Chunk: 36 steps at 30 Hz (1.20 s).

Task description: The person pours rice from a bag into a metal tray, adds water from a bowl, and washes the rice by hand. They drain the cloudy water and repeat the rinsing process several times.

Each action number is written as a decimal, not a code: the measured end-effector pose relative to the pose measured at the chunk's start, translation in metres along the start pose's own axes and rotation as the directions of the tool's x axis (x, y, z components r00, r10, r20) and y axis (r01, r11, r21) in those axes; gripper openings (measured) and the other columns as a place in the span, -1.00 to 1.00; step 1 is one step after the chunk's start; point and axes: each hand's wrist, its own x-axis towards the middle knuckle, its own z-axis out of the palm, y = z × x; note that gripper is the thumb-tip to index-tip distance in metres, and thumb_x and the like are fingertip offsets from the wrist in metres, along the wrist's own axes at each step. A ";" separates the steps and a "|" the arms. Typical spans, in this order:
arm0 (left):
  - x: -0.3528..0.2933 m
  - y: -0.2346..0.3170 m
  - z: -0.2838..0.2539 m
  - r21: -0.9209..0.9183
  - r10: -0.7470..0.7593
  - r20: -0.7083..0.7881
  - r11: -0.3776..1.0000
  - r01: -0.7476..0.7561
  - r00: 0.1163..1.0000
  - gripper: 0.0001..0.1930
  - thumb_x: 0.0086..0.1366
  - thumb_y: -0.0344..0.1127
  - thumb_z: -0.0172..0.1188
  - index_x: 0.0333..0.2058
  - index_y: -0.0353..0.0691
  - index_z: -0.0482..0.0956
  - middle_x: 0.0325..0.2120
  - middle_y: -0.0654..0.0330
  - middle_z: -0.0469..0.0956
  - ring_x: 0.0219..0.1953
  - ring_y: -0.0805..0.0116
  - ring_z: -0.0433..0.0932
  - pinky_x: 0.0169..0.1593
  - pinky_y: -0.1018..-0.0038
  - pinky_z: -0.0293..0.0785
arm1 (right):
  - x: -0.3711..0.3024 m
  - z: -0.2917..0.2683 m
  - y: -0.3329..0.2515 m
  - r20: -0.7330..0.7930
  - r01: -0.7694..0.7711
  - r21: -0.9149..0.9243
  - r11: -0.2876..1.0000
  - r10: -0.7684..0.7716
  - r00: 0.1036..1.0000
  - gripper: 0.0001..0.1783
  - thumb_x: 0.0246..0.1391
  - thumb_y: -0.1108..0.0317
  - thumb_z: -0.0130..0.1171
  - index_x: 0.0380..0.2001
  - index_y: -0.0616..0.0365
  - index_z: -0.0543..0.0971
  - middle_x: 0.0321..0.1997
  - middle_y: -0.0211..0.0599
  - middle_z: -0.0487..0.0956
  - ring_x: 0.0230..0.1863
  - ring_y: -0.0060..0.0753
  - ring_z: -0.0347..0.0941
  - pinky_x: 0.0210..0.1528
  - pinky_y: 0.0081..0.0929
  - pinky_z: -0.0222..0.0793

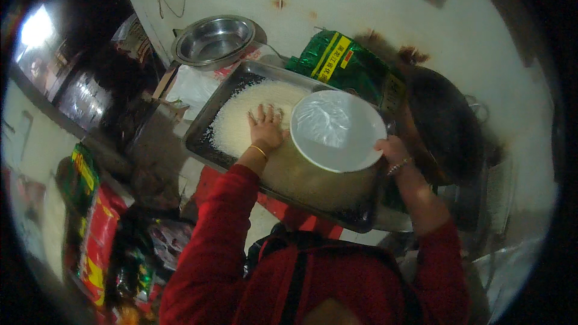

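Note:
A rectangular metal tray (198,134) holds a broad bed of pale grains (232,117) that look like rice. My left hand (267,129) lies on the grains, palm down, fingers spread apart. In my right hand (394,151) is the rim of a round white dish (355,138), gripped at its right side. The dish is over the right part of the tray, and its inner face shows with a shiny, wrinkled film-like patch. Grains under the dish are hidden by it.
Behind the tray stand a steel basin (217,41) and a green bag with yellow stripes (337,60). A large dark wok-like pan (445,120) leans at the right. Red and green packages (99,235) are at the lower left. Something red (295,213) is under the tray.

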 end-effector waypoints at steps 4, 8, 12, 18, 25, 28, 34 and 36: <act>0.003 -0.013 0.005 0.042 0.042 -0.032 0.998 -0.041 0.999 -0.34 0.16 0.02 -0.14 0.24 0.02 0.02 0.27 0.19 -0.05 0.32 0.00 -0.27 0.22 -0.16 -0.38 | 0.016 0.038 -0.011 -0.015 -0.080 0.027 0.996 0.080 0.997 -0.61 -0.34 0.26 0.13 -0.44 0.37 0.51 -0.45 -0.15 0.52 -0.40 -0.26 0.44 -0.31 -0.34 0.33; 0.005 -0.015 0.002 -0.070 0.047 -0.057 0.996 -0.051 0.997 -0.31 0.15 0.08 -0.15 0.23 -0.01 0.03 0.25 0.19 0.01 0.30 -0.07 -0.19 0.19 -0.21 -0.31 | 0.029 0.050 -0.026 -0.052 -0.063 -0.048 0.997 0.061 0.997 -0.64 -0.34 0.28 0.09 -0.44 0.35 0.51 -0.44 -0.16 0.51 -0.39 -0.24 0.43 -0.30 -0.32 0.33; 0.006 -0.012 0.001 -0.043 0.012 0.021 0.999 -0.012 1.000 -0.32 0.17 0.08 -0.09 0.25 0.07 0.00 0.29 0.26 -0.12 0.32 -0.01 -0.26 0.20 -0.20 -0.30 | 0.027 0.051 -0.047 -0.066 -0.050 -0.017 0.999 0.049 0.997 -0.65 -0.35 0.27 0.07 -0.47 0.34 0.51 -0.48 -0.16 0.51 -0.42 -0.26 0.44 -0.35 -0.31 0.34; 0.015 -0.013 0.016 -0.035 0.026 -0.005 0.999 -0.026 1.000 -0.32 0.18 0.09 -0.17 0.25 -0.01 0.01 0.29 0.18 -0.10 0.32 -0.01 -0.25 0.25 -0.08 -0.35 | 0.031 0.039 -0.073 -0.070 -0.014 -0.355 0.935 -0.012 0.997 -0.65 -0.35 0.25 0.06 -0.50 0.35 0.52 -0.51 -0.05 0.53 -0.44 -0.21 0.48 -0.35 -0.30 0.36; 0.017 -0.004 0.022 -0.184 0.083 -0.006 0.979 -0.083 0.997 -0.30 0.16 0.09 -0.08 0.24 0.00 0.03 0.29 0.15 -0.16 0.32 -0.01 -0.27 0.27 -0.01 -0.38 | 0.029 0.021 -0.055 -0.157 -0.022 -0.310 0.951 -0.028 0.987 -0.60 -0.35 0.23 0.05 -0.45 0.35 0.53 -0.43 0.04 0.55 -0.36 -0.05 0.49 -0.28 -0.26 0.35; 0.013 0.008 0.018 -0.152 0.131 -0.008 0.980 -0.131 0.991 -0.28 0.14 0.11 -0.03 0.24 -0.01 0.03 0.29 0.11 -0.15 0.32 -0.02 -0.25 0.27 -0.03 -0.34 | 0.023 0.005 -0.049 -0.125 -0.014 -0.321 0.947 -0.027 0.992 -0.59 -0.34 0.22 0.05 -0.44 0.35 0.54 -0.42 0.04 0.55 -0.34 -0.02 0.49 -0.28 -0.26 0.36; 0.001 0.039 0.011 -0.239 0.237 -0.096 0.937 -0.253 0.967 -0.27 0.18 0.17 -0.09 0.23 -0.10 0.03 0.27 -0.01 -0.10 0.31 -0.07 -0.19 0.25 -0.06 -0.29 | 0.003 -0.032 -0.037 -0.188 -0.065 -0.290 0.955 0.010 0.982 -0.63 -0.32 0.25 0.06 -0.45 0.35 0.55 -0.44 0.05 0.56 -0.35 -0.07 0.50 -0.30 -0.29 0.37; -0.002 0.050 0.010 -0.182 0.281 -0.109 0.937 -0.297 0.954 -0.26 0.19 0.19 -0.12 0.23 -0.11 0.03 0.26 -0.03 -0.09 0.30 -0.08 -0.18 0.25 -0.07 -0.28 | -0.003 -0.046 -0.035 -0.219 -0.072 -0.271 0.960 0.011 0.976 -0.63 -0.32 0.26 0.05 -0.46 0.36 0.55 -0.45 0.07 0.55 -0.37 -0.08 0.50 -0.31 -0.29 0.37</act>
